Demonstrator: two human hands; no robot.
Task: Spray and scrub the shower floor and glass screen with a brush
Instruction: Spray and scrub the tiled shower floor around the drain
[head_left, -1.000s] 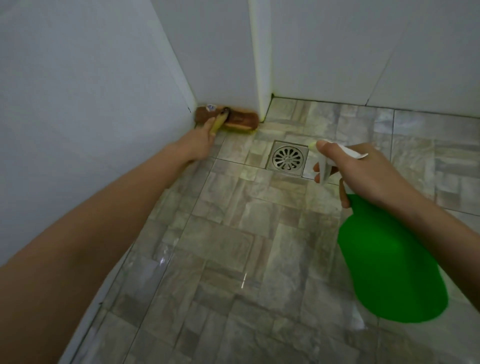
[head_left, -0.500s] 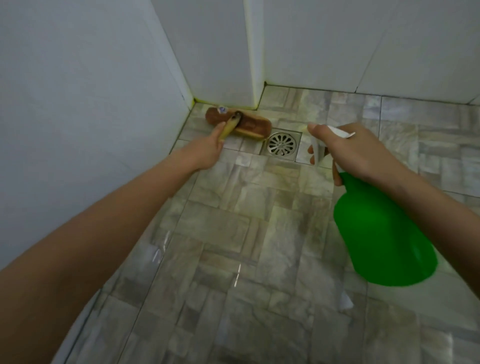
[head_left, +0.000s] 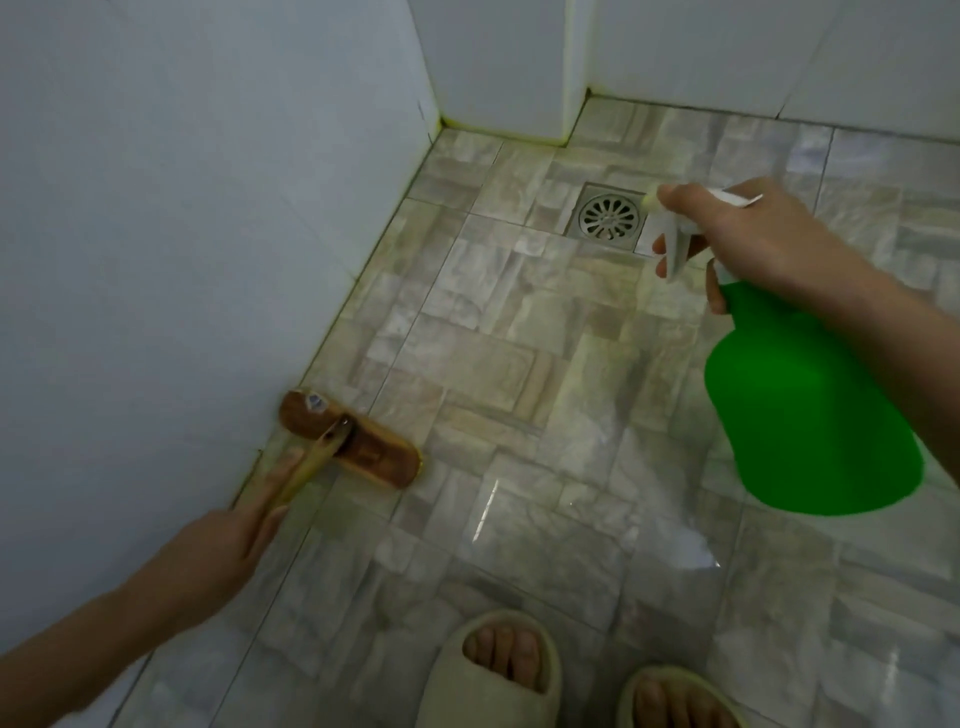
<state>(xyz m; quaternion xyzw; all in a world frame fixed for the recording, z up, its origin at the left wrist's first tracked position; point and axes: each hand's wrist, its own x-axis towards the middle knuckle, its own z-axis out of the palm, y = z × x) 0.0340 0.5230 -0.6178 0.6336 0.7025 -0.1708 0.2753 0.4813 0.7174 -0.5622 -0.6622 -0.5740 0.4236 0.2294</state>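
Left hand grips brush handle, fingers laid along it; brush head flat on shower floor just ahead of fingertips, tight to wall base, likely scrubbing the yellowed edge. Right hand holds spray bottle by neck, fingers curled on trigger, nozzle aimed past them over drain. Wall blocks leftward strokes; slippers behind both hands

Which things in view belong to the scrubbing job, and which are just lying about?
Job: brush, gripped by the left hand; green spray bottle, gripped by the right hand; floor under the brush.
Just there: drain; slippers on the person's feet.
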